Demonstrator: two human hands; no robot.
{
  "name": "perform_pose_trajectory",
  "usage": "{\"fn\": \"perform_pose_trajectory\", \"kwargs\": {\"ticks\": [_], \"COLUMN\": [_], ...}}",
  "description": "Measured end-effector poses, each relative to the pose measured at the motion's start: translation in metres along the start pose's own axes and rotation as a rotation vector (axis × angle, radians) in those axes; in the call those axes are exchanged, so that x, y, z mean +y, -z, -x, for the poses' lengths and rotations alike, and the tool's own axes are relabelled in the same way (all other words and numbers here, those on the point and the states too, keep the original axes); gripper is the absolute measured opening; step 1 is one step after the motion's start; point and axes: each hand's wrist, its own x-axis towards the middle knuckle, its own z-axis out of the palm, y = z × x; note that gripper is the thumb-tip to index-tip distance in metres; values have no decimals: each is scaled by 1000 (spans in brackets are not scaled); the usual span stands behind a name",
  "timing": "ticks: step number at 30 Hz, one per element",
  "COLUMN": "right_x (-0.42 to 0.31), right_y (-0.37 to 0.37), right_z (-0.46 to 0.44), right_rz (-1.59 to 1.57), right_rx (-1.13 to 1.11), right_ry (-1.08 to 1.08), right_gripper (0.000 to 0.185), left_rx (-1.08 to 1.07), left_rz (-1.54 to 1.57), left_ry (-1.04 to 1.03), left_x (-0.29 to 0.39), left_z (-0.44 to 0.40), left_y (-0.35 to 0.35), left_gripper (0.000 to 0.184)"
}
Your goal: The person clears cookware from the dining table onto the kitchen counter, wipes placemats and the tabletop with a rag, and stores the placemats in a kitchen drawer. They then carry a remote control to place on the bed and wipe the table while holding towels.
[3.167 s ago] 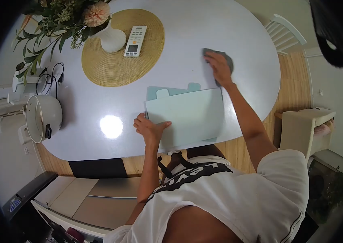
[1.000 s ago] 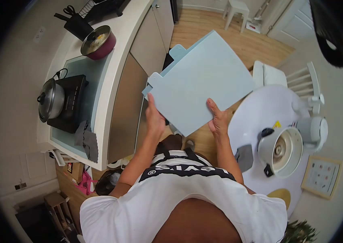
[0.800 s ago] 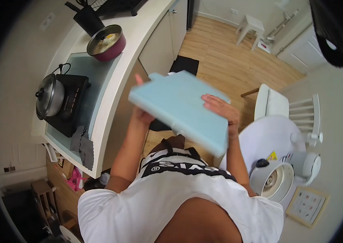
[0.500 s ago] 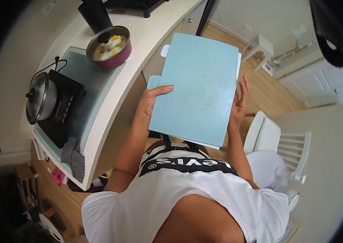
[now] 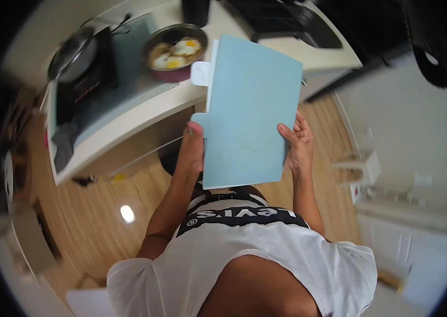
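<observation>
A stack of light-blue cutting boards (image 5: 252, 111) is held upright-looking before my body, its broad face toward the camera and two tabs sticking out on the left. My left hand (image 5: 193, 145) grips the left edge near the lower tab, its thumb by that edge. At the right edge my right hand (image 5: 298, 145) holds the boards, thumb on the front face and fingers behind and beside the edge. A paler board shows behind the front one at the left. How many boards are stacked, I cannot tell.
Left of the boards, the counter (image 5: 173, 100) carries a pink pot (image 5: 175, 55) with eggs, a lidded pan (image 5: 75, 53) on a black cooker, and a grey cloth (image 5: 65, 145). A dark sink (image 5: 313, 29) lies at the back. A white stool (image 5: 360, 168) stands at right.
The boards have gone from the white table into both my hands, been flipped and turned. The view has swung from the table to the counter, and the sink has come into sight.
</observation>
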Motion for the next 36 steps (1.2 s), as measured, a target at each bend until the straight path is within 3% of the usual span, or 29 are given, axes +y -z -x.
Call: {"fn": "perform_pose_trajectory", "kwargs": {"ticks": [2, 4, 5, 6, 7, 9, 10, 11, 12, 13, 15, 16, 18, 19, 21, 25, 27, 36], "right_x": [5, 11, 11, 9, 6, 5, 4, 3, 1, 5, 17, 29, 61, 75, 107, 162, 185, 233], "right_y": [26, 47, 53, 58, 59, 65, 70, 69, 66, 63, 51, 45, 55, 51, 40, 31, 26, -21], "right_z": [-25, -46, -53, -61, -65, -76, -82, -83, -84, -83, -76, -66, -67, -60, -44, -37, -30, -45], "right_rz": [-87, -140, -87, -41, 0, 134, 237, 288, 340, 392, 534, 625, 801, 826, 860, 892, 917, 879], "right_rx": [-152, -263, -336, -404, -410, -404, -399, -392, -384, -374, -387, -411, -497, -496, -512, -538, -549, -532], "right_ry": [-81, -398, -363, -314, -254, -120, -48, -58, -63, -49, -16, 4, 44, 16, -3, -137, -188, 55], "right_gripper": [55, 56, 55, 53, 51, 47, 45, 43, 41, 38, 34, 32, 29, 28, 27, 25, 25, 15], "left_rx": [50, 151, 237, 140, 192, -93, 74, 316, 424, 458, 753, 785, 727, 746, 703, 732, 915, 923], "left_rz": [-43, -126, -157, -73, -62, -847, -1054, -1191, -1543, -1536, -1724, -1702, -1952, -1934, -2344, -2516, -2454, -2668], "left_ry": [-81, -101, -98, -39, -89, -38, -25, 143, -172, -190, 83, 78, 93, 97, 109, 60, 23, -37], "left_x": [-18, -39, -48, -55, -53, -38, -37, -31, -65, -73, -80, -87, -99, -106, -116, -131, -140, -149], "left_z": [15, 36, 44, 50, 53, 58, 55, 51, 43, 36, 25, 24, 16, 11, 0, 1, -7, 1], "left_y": [-5, -17, -21, -11, 3, 43, 74, 103, 191, 231, 295, 327, 385, 410, 457, 473, 473, 482], "left_gripper": [56, 50, 49, 54, 54, 60, 67, 62, 59, 59, 55, 55, 54, 54, 47, 43, 45, 47]}}
